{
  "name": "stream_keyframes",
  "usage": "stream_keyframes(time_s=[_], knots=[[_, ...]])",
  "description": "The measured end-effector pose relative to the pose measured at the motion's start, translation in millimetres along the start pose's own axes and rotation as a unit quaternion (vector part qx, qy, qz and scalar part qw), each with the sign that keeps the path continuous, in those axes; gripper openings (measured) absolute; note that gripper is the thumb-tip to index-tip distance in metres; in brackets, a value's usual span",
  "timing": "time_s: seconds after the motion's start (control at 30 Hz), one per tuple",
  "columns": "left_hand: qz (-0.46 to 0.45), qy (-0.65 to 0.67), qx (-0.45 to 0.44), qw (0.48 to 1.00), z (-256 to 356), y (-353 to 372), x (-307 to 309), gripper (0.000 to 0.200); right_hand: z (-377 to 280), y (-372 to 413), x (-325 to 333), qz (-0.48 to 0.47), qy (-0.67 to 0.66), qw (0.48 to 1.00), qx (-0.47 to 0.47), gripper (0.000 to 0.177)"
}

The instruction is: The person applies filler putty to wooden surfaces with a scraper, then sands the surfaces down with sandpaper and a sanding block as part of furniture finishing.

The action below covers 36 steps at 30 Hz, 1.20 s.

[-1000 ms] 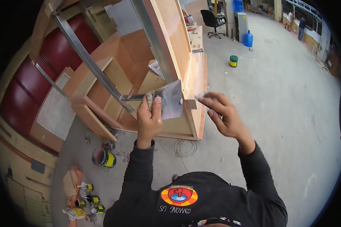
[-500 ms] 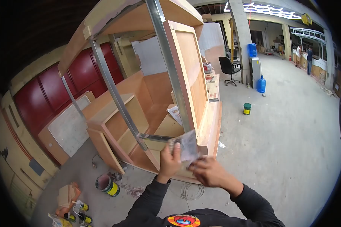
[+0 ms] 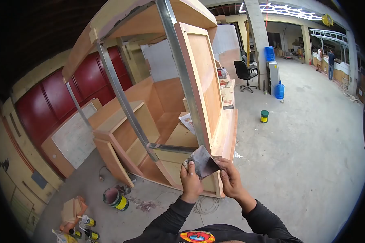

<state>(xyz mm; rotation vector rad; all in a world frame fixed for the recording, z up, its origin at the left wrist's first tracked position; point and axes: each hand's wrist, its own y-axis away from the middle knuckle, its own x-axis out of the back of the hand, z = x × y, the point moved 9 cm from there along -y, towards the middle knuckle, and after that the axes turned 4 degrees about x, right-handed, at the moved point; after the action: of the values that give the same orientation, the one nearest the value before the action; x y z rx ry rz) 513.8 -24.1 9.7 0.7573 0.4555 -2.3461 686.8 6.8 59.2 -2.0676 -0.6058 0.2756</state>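
A worn, grey, dusty sheet of sandpaper [image 3: 202, 160] is stretched between both hands, bent so that a darker face shows on its right. My left hand [image 3: 191, 183] pinches its lower left part, thumb on top. Its right corner is gripped by the closed fingers of my right hand [image 3: 232, 180]. Just beyond the sheet stands a wooden booth frame with a metal post [image 3: 183, 69] and a framed wood panel [image 3: 204, 77]. A metal crossbar [image 3: 172, 148] runs behind the sheet at about the same height in view.
An open paint can [image 3: 115, 198] stands on the floor at left, near several smaller cans [image 3: 89, 233]. Coiled wire [image 3: 206, 205] lies below my hands. A green can [image 3: 264, 116], a black chair [image 3: 246, 75] and a water dispenser [image 3: 273, 77] are to the right. Two people [image 3: 331, 65] stand far off.
My right hand, blurred before beneath the sandpaper, now grips its right corner. The sheet has tilted and bent, showing its darker face. My left hand has shifted slightly right and down.
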Motion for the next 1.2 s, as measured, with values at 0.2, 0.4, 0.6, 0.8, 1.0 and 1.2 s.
stream_keyframes(time_s=[0.2,0.4,0.6,0.8,1.0,1.2], knots=[[0.001,-0.031,-0.03,0.999,5,-2,3,0.017,11,9,2,-0.031,0.097,0.994,-0.035,0.032],[-0.011,-0.046,-0.125,0.991,73,-1,-32,0.02,33,-2,43,-0.114,0.167,0.975,-0.092,0.03],[-0.045,-0.261,-0.308,0.914,114,16,-57,0.018,-50,-74,41,-0.172,0.27,0.947,0.029,0.039],[-0.034,-0.349,-0.339,0.873,99,16,-56,0.014,-58,-85,13,-0.226,0.403,0.876,0.14,0.048],[-0.028,-0.354,-0.38,0.854,93,15,-50,0.014,-18,-49,-12,-0.275,0.372,0.878,0.122,0.044],[0.036,-0.3,-0.313,0.901,103,0,-14,0.017,33,-3,-41,-0.426,0.224,0.876,0.028,0.037]])
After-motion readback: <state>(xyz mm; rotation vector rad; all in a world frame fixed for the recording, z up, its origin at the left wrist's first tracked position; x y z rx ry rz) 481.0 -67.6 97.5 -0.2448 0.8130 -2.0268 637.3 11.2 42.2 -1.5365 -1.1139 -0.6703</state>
